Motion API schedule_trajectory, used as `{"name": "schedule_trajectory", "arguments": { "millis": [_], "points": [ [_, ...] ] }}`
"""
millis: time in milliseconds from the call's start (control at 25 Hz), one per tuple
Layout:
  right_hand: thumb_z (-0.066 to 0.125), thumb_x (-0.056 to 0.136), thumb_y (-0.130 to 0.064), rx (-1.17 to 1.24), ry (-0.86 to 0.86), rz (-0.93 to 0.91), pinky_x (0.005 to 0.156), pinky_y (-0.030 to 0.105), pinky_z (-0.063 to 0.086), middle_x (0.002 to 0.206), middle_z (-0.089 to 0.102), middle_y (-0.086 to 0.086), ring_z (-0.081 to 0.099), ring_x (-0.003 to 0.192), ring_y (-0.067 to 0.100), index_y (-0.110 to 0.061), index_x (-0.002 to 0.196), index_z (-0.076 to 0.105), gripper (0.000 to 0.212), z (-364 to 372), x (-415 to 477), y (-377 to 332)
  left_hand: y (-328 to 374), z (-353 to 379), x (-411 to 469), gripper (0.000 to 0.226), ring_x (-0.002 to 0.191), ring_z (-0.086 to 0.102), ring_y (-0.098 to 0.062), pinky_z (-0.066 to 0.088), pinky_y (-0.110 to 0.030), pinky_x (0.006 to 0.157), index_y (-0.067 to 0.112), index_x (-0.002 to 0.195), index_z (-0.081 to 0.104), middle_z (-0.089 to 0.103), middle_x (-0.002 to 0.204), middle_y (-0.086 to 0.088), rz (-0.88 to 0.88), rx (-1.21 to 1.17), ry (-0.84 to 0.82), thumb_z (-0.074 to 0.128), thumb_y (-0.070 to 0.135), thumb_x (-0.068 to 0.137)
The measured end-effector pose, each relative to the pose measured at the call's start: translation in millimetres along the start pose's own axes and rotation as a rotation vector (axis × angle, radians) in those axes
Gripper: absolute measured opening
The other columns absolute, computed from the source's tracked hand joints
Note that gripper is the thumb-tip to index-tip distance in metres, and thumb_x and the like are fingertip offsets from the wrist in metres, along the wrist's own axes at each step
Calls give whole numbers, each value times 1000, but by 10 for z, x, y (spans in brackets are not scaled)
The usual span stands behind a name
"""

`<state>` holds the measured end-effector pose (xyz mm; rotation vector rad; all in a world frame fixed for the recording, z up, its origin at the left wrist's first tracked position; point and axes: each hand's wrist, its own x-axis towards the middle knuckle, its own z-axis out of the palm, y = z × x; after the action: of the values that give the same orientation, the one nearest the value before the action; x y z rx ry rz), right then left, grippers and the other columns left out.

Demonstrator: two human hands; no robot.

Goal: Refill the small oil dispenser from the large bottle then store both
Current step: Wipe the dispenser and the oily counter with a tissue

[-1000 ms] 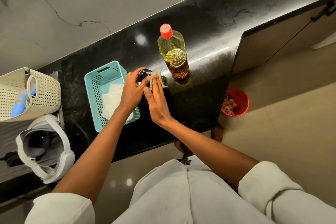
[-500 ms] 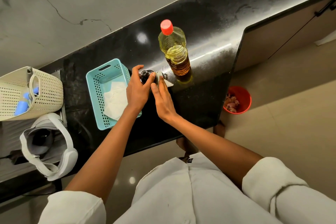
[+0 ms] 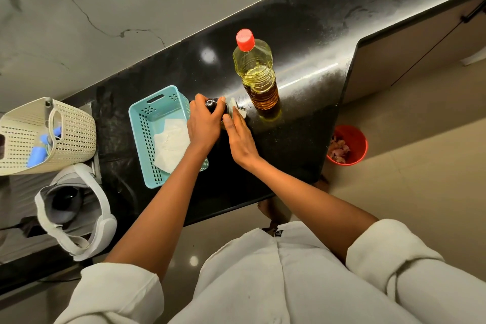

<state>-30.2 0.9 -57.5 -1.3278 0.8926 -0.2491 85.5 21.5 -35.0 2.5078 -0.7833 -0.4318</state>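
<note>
Small oil dispenser [image 3: 213, 106] being gripped by left hand [image 3: 203, 126] on tabletop [image 3: 302, 21] beside capped large bottle [image 3: 259, 73]. Tissue [image 3: 239, 112], shifted further round, being pressed on by flat right hand [image 3: 240, 139]. Wiping likely being finished; storing pending.

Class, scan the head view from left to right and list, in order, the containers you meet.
Cream basket → teal basket → small oil dispenser → large bottle → red bucket.

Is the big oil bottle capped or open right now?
Capped: a red cap sits on the bottle, which stands upright.
</note>
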Motion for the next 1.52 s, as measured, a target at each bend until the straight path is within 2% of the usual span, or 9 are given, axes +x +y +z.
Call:
{"name": "schedule_trajectory", "arguments": {
  "millis": [280,560,640,760,840,920,1040,1240,1520],
  "points": [
    [28,110,-58,31,7,-85,131,35,4,177,-5,-4,-4,162,9,-23,169,-2,74,207,-274,-83,113,44,-15,37,98,59,-25,38,-36,81,18,107,50,60,112,-10,-77,-40,35,55,55,106],
    [24,109,-61,28,24,-8,134,44,7,177,6,-1,4,163,13,-22,169,7,74,136,-1,-98,62,33,-2,54,93,59,-27,46,-42,83,14,105,46,62,107,-7,-128,-29,52,54,67,102],
    [24,109,-63,41,9,26,133,44,9,177,11,-1,8,163,14,-22,169,11,74,86,54,-69,56,26,-44,55,105,65,-27,50,-42,89,15,119,52,65,117,-6,-124,-57,29,55,67,101],
    [24,110,-61,78,-6,46,133,43,13,175,19,-2,15,161,13,-21,168,20,71,13,104,-62,-44,-60,-110,60,140,54,-21,43,-39,111,24,158,41,54,158,-5,1,-86,-72,54,51,106],
    [25,111,-59,111,-9,62,132,42,16,173,26,-2,21,160,14,-21,167,26,68,-50,149,-68,-126,-125,-124,61,140,49,-16,38,-32,113,26,164,37,48,162,-6,79,-96,-152,54,44,109],
    [25,111,-60,138,-8,77,131,42,19,172,30,-1,25,159,15,-22,166,29,67,-69,150,-96,-213,-158,-109,53,131,53,-13,42,-34,113,24,158,46,55,150,-6,118,-122,-202,54,45,110],
    [24,108,-65,193,-9,79,132,44,17,173,25,0,21,160,14,-23,167,25,72,-17,40,-122,-254,-170,-99,44,117,67,-18,57,-53,104,28,136,57,68,128,1,123,-184,-208,56,58,104],
    [27,109,-60,208,-25,-74,131,31,3,177,-1,-8,-1,161,3,-24,169,3,73,177,-246,-104,-171,-120,-152,43,102,72,-20,59,-48,93,21,119,57,74,110,3,4,-162,-105,65,59,101],
    [27,110,-58,182,13,-56,133,39,15,174,22,-5,17,160,7,-24,168,23,67,55,-1,-57,-137,-141,-130,61,85,72,-22,62,-53,82,20,99,53,71,90,3,-88,-190,-16,70,77,87]
  ]
}}
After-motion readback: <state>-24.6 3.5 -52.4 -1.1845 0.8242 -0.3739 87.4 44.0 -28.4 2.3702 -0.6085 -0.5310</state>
